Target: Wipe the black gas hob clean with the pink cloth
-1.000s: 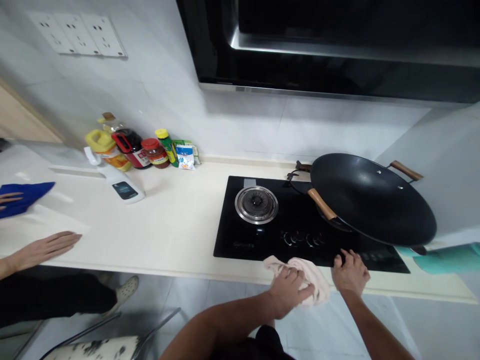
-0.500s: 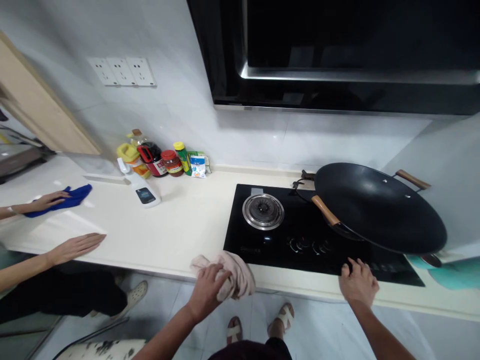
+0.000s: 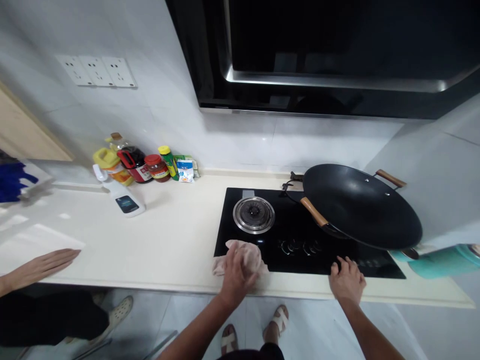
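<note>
At the near edge of the hob (image 3: 274, 259), right of its middle, the right hand (image 3: 348, 281) rests with fingers spread, gripping nothing, probably as a brace. The left hand (image 3: 237, 280) is closed over the bunched cloth (image 3: 252, 256) at the hob's near left corner, apparently for firm contact. Beyond, the wok (image 3: 360, 210) covers the hob's right side, leaving the left burner (image 3: 254, 215) exposed.

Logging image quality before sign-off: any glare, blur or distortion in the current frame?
Head view: pale glare patches on the left of the counter; head view: faint reflections on the black range hood, and the blue cloth at the left edge looks smeared; head view: wide-angle stretching toward the edges, though the pink cloth is legible.
</note>
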The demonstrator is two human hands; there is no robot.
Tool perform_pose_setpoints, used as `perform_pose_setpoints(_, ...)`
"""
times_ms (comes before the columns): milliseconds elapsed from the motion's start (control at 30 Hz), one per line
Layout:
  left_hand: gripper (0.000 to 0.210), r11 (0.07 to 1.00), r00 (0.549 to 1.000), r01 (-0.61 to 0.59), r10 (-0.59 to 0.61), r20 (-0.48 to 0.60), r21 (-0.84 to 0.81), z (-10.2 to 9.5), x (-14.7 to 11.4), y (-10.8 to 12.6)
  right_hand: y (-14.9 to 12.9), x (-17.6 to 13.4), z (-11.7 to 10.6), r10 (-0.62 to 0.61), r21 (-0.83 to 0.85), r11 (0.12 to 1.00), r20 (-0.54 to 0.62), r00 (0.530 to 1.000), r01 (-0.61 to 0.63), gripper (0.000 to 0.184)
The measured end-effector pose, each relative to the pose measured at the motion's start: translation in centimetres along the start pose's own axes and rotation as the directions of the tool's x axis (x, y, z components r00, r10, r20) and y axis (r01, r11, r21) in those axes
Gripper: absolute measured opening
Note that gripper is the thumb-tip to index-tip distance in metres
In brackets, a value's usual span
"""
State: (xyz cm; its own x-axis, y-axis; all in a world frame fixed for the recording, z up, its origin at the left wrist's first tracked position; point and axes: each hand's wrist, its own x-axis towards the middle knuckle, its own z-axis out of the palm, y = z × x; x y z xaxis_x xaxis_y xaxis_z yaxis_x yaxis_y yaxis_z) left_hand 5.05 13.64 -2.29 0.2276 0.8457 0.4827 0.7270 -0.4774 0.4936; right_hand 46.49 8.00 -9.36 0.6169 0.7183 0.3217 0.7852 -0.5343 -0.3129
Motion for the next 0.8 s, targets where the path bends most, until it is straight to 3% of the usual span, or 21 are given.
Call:
perform_pose_setpoints(100, 0.073, 0.988, 0.996, -0.034, 0.021, 0.091, 0.151, 2.1, -0.5, 1.8, 0.2, 0.0, 0.2, -0.005, -0.013, 1.0, -0.001, 1.0, 0.005, 0.056)
perform_pose_setpoints(300, 0.06, 0.966, 0.976, -0.069, 0.014, 0.217, 0.248, 3.1, -0.3, 2.1, 0.1, -0.2, 0.1, -0.011, -0.021, 1.0, -0.017, 1.0, 0.011, 0.056)
perform_pose_setpoints(467, 0.058, 0.971, 0.937, -0.135, 0.06, 0.344, 0.197, 5.7, 4.6, 2.9, 0.3, -0.1, 0.0, -0.005, -0.009, 1.0, 0.011, 1.0, 0.005, 0.053)
perform_pose_setpoints(633, 0.058, 0.98, 0.931, -0.076, 0.004, 0.365, 0.185, 8.4, 9.9, 4.3, 0.6, 0.0, -0.1, -0.005, -0.014, 1.0, 0.037, 0.999, 0.006, 0.052)
perform_pose_setpoints(700, 0.058, 0.981, 0.932, -0.081, 0.012, 0.363, 0.175, 8.5, 10.0, 4.3, 0.7, 0.1, -0.1, 0.004, -0.012, 1.0, 0.051, 0.999, -0.004, 0.052)
perform_pose_setpoints(800, 0.058, 0.983, 0.928, -0.1, 0.036, 0.371, 0.157, 7.3, 8.1, 2.8, 0.9, 0.1, -0.1, 0.026, -0.012, 1.0, 0.074, 0.997, -0.025, 0.051)
